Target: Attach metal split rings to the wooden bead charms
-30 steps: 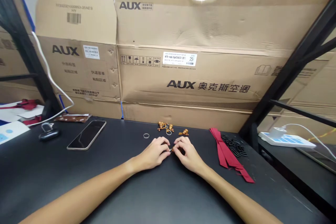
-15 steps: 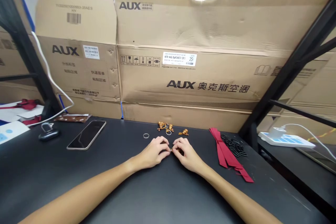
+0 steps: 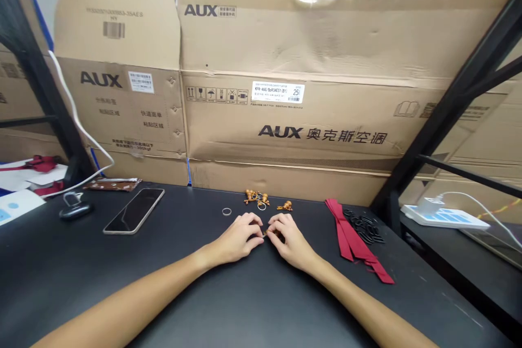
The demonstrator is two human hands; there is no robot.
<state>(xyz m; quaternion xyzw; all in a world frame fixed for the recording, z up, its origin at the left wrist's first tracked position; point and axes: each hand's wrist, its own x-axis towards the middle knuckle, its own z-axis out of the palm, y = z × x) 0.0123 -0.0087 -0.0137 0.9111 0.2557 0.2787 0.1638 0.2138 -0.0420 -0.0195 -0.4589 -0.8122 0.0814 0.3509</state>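
My left hand (image 3: 237,238) and my right hand (image 3: 292,240) meet at the middle of the black table (image 3: 187,283), their fingertips pinching a small gold-coloured metal piece (image 3: 268,234) between them. Just beyond the fingers lie a cluster of gold-coloured ornate charms (image 3: 255,196) and a single similar charm (image 3: 285,206). A small silver ring (image 3: 261,206) rests against the cluster. A second metal ring (image 3: 227,211) lies apart, to the left. My fingers hide most of the held piece.
To the right lie a dark red ribbon (image 3: 351,242) and a heap of small black rings (image 3: 364,227). To the left are a smartphone (image 3: 134,210), a black key fob (image 3: 75,211) and a brown packet (image 3: 113,184). Flattened cardboard boxes (image 3: 285,92) stand along the table's back edge.
My hands have shifted only slightly around the small gold piece, and my fingers are still on it. The charms and rings on the table have not moved.
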